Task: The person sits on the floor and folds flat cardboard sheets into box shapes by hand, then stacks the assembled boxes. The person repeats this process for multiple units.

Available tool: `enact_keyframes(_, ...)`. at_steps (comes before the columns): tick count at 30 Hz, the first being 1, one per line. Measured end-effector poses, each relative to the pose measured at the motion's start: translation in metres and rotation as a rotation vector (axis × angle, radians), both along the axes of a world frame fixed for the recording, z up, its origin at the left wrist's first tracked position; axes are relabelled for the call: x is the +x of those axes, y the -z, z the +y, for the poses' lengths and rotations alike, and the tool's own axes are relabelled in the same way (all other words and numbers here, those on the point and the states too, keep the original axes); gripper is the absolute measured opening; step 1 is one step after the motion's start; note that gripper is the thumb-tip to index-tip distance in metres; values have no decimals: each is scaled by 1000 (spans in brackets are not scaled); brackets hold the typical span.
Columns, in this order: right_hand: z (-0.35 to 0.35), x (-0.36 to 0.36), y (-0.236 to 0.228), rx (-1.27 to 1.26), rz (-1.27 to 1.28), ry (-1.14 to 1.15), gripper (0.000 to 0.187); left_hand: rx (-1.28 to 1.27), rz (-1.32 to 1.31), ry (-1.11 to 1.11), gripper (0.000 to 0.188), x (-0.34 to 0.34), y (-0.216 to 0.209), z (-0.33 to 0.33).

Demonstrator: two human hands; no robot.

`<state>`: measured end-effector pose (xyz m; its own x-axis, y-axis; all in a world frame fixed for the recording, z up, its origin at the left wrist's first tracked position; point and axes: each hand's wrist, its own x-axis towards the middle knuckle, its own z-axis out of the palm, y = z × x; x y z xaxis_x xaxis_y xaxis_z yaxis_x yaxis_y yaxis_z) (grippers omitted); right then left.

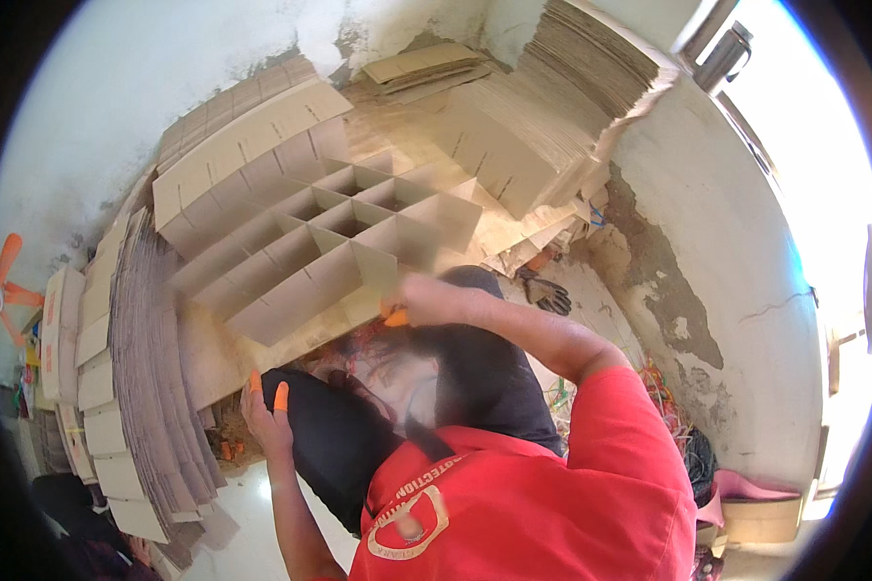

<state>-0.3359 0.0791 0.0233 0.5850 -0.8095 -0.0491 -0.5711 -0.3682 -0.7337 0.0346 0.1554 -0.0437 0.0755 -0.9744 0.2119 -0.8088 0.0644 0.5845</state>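
Observation:
A grid of interlocked cardboard dividers point(305, 281) stands on a low wooden board point(218, 373) in front of me, its cells facing up. At its near right corner is my right hand point(431, 300), with an orange finger cover showing. That hand is blurred and its fingers are partly hidden, so I cannot make out a grip. Lower left, my left hand point(266, 418) is held up beside my knee at the board's edge. Its fingers are apart, two wear orange covers, and nothing is in them.
Slotted cardboard strips point(252, 140) stand in a row behind the grid. A tall cardboard stack point(552, 107) rises at the back right; another stack point(150, 368) is along the left. A dark glove point(546, 293) lies right of my knee. An orange fan point(0, 290) is far left.

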Motion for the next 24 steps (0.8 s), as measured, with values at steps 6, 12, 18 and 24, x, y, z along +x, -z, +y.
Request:
enact_keyframes(6,-27,-23,-52,-177,-94,86,15,26,1,-4,54,-5,-9,3)
enact_keyframes(12,-78,-71,-112,-770,103,559,11,11,-18,19,54,0,-5,0)
enact_keyframes(18,-100,-211,-62,-713,701,1038,40,-16,-7,29,55,-3,-4,-2)
enact_keyframes(24,-86,-259,-13,-502,1074,1091,64,48,-20,-46,58,-4,-4,-2)
